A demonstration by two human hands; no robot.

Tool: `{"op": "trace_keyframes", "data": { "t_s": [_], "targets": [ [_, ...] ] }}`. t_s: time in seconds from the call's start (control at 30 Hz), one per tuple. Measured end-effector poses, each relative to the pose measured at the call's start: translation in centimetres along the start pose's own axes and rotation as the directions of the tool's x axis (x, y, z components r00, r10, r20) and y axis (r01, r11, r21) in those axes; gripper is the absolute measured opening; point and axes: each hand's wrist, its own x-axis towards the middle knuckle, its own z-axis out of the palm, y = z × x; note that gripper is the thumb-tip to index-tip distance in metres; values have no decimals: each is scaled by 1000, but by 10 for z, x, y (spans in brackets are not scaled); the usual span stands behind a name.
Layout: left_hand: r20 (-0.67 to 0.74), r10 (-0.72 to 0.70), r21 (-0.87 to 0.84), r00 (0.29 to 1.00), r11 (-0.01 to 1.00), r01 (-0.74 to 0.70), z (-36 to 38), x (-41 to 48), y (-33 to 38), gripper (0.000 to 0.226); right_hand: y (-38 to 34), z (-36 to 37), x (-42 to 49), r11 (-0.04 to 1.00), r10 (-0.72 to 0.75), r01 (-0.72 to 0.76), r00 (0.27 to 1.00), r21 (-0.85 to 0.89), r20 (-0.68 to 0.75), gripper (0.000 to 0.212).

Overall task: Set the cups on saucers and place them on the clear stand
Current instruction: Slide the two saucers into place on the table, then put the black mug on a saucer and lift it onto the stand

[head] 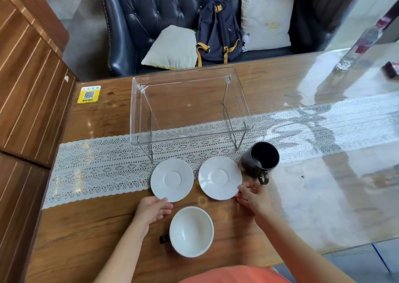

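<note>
Two white saucers lie side by side on the table, the left saucer (pixel 171 180) and the right saucer (pixel 219 177). My left hand (pixel 153 211) pinches the near rim of the left one. The fingers of my right hand (pixel 252 197) grip the near right rim of the other. A white cup (pixel 191 231) with a dark handle stands close to me, between my arms. Right of the saucers stands a black cup (pixel 260 158), handle towards me. Behind the saucers is the clear stand (pixel 190 107), with nothing on top.
A white lace runner (pixel 97 170) crosses the wooden table under the stand and saucers. A yellow QR sticker (pixel 88 94) sits at the far left. Behind the table is a dark leather sofa (pixel 151 12) with cushions and a backpack (pixel 218 34). A wooden wall panel is on the left.
</note>
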Motion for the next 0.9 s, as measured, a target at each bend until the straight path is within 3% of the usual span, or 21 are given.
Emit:
{"op": "trace_keyframes", "data": {
  "t_s": [0.23, 0.37, 0.47, 0.57, 0.6, 0.67, 0.7, 0.77, 0.83, 0.9],
  "targets": [
    [-3, 15, 62, 1000, 998, -15, 4, -10, -6, 13, 3, -13, -8, 979, 64, -88, 989, 184, 131, 7],
    [40, -1, 141, 999, 990, -5, 1, -13, -6, 24, -2, -24, -20, 999, 31, -36, 989, 39, 141, 15],
    [22, 122, 290, 992, 949, -123, -3, -15, -8, 30, -13, -32, -35, 974, -168, 186, 976, -132, 139, 22],
    [-75, 373, 340, 925, 881, -327, -5, -23, -7, 13, -40, -39, -43, 784, -530, 539, 839, -308, 119, 28],
    [-49, 420, 330, 906, 863, -382, -4, -28, -4, 9, -53, -41, -42, 683, -642, 635, 758, -361, 118, 24],
    [123, 448, 339, 886, 820, -462, 3, -43, 2, 29, -80, -42, -25, 518, -749, 715, 644, -469, 154, 24],
    [239, 442, 395, 865, 769, -502, 10, -50, 3, 45, -92, -42, -13, 486, -736, 691, 654, -535, 175, 37],
    [447, 405, 579, 798, 549, -603, 29, -64, 0, 78, -105, -40, 13, 504, -610, 558, 770, -659, 186, 65],
    [540, 380, 717, 751, 259, -647, 41, -70, -8, 103, -102, -35, 30, 517, -483, 460, 853, -722, 197, 83],
    [559, 377, 759, 739, 126, -639, 43, -69, -17, 117, -91, -31, 37, 558, -435, 432, 880, -708, 193, 88]
  ]
}}
